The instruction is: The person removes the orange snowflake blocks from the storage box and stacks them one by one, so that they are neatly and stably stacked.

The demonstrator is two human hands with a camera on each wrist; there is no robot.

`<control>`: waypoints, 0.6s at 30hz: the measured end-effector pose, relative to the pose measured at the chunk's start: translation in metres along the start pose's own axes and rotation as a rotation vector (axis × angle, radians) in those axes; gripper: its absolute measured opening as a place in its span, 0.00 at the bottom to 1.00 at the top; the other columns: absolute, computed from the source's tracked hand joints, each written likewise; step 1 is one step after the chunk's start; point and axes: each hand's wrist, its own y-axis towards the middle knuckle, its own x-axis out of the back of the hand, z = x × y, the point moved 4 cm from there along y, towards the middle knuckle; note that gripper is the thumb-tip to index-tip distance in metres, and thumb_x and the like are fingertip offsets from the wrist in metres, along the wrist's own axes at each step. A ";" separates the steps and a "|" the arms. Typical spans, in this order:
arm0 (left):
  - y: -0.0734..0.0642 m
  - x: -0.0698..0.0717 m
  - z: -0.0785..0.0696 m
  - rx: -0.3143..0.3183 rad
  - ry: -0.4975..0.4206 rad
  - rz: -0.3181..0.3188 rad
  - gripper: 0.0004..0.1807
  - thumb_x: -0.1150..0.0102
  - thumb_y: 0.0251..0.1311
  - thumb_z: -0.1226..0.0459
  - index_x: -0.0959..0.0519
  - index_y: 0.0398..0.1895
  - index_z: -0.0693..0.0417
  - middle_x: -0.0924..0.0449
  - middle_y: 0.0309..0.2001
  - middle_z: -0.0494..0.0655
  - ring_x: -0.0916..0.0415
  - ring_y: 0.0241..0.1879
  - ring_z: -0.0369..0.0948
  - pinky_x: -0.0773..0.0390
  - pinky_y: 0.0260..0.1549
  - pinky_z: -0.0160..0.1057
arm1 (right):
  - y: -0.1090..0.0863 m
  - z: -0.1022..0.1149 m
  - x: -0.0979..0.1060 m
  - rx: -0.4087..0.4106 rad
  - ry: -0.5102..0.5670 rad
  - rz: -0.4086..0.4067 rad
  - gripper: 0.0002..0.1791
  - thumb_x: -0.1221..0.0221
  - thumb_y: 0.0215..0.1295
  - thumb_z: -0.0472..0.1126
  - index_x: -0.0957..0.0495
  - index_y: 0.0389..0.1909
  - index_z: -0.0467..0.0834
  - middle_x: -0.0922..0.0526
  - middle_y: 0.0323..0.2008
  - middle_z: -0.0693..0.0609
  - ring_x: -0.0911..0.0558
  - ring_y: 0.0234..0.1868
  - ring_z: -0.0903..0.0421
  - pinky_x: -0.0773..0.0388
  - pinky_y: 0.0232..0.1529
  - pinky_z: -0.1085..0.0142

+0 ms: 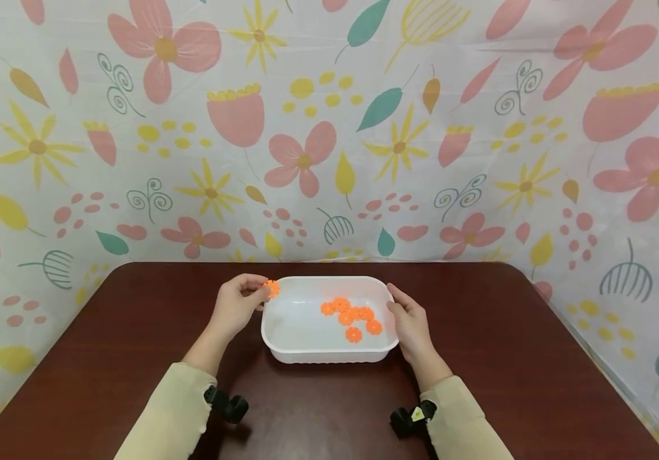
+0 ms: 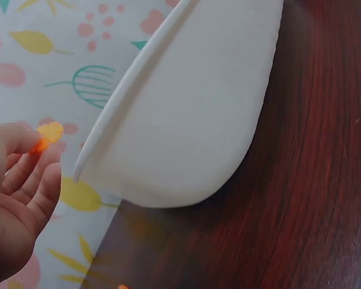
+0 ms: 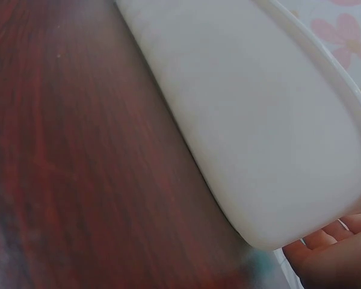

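Pinching an orange disc (image 1: pixel 272 289), the left hand (image 1: pixel 238 304) hovers beside the tray (image 1: pixel 300 331).

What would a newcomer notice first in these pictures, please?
Bright orange notched discs stand out first, clustered toward the right in the white rectangular tray. Another orange disc is pinched in the left hand, by the tray's far left corner. Behind the reddish-brown table, a backdrop printed with pink and yellow flowers spreads wide.
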 end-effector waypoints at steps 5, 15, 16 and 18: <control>-0.002 0.009 0.010 0.010 -0.052 -0.045 0.15 0.38 0.59 0.63 0.22 0.46 0.61 0.19 0.36 0.52 0.20 0.30 0.37 0.18 0.31 0.35 | 0.000 0.001 -0.001 0.000 0.001 -0.004 0.25 0.54 0.70 0.34 0.36 0.68 0.42 0.38 0.70 0.46 0.39 0.70 0.52 0.40 0.69 0.57; -0.010 0.017 0.034 0.062 -0.172 -0.121 0.14 0.38 0.59 0.64 0.22 0.46 0.62 0.21 0.30 0.42 0.20 0.29 0.37 0.18 0.30 0.34 | -0.001 0.000 0.000 -0.015 -0.001 -0.008 0.25 0.54 0.70 0.35 0.36 0.68 0.43 0.38 0.70 0.47 0.38 0.69 0.52 0.38 0.68 0.58; -0.010 0.018 0.036 0.072 -0.191 -0.129 0.14 0.38 0.58 0.64 0.22 0.46 0.61 0.21 0.30 0.41 0.19 0.28 0.37 0.18 0.30 0.34 | 0.000 0.000 0.000 -0.015 0.000 -0.007 0.25 0.54 0.70 0.35 0.36 0.68 0.43 0.38 0.70 0.47 0.38 0.69 0.53 0.38 0.68 0.58; -0.011 0.019 0.041 0.092 -0.201 -0.140 0.14 0.38 0.58 0.64 0.22 0.46 0.61 0.21 0.29 0.40 0.19 0.27 0.37 0.18 0.30 0.34 | -0.001 0.000 0.000 -0.015 0.002 -0.006 0.25 0.54 0.70 0.35 0.36 0.68 0.43 0.38 0.70 0.47 0.38 0.69 0.53 0.38 0.68 0.58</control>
